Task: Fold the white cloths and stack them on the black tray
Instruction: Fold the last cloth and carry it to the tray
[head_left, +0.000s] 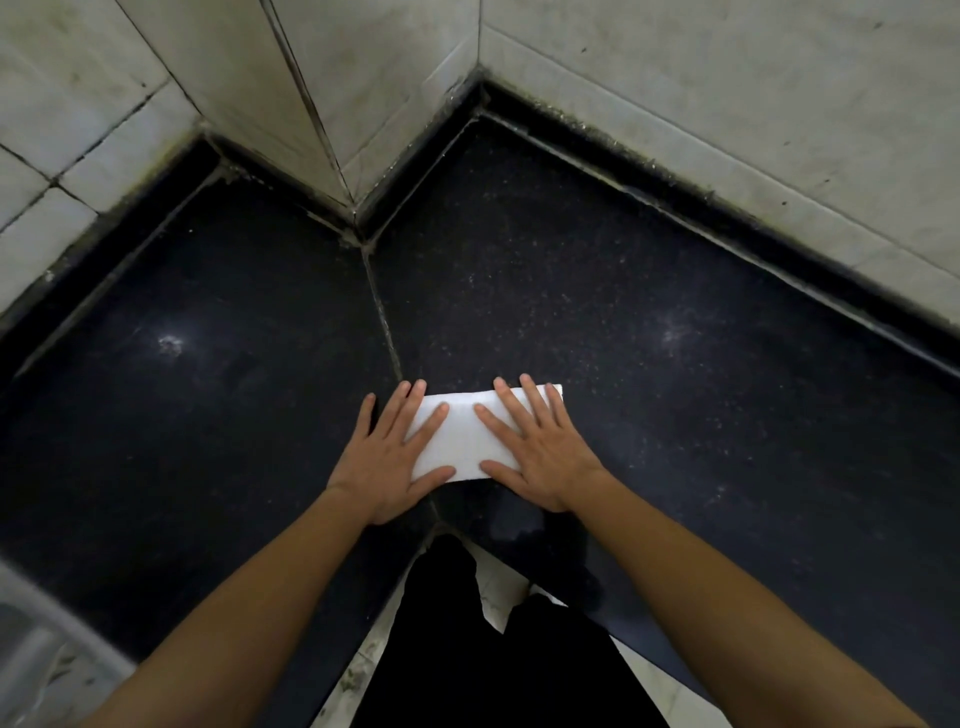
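Observation:
A folded white cloth (462, 436) lies flat on the black speckled counter (597, 312), near its front edge at the corner joint. My left hand (395, 457) presses on the cloth's left end with straight, spread fingers. My right hand (540, 452) lies flat on the cloth's right half, fingers straight and spread too. Only the cloth's middle and far right corner show between and beyond the hands. No black tray is in view.
Grey tiled walls (727, 104) enclose the counter at the back, with a protruding wall corner (353, 202) at centre. A seam (384, 322) runs across the counter toward the cloth. A pale basin edge (47, 649) shows at bottom left. My dark trousers (493, 649) fill the bottom centre.

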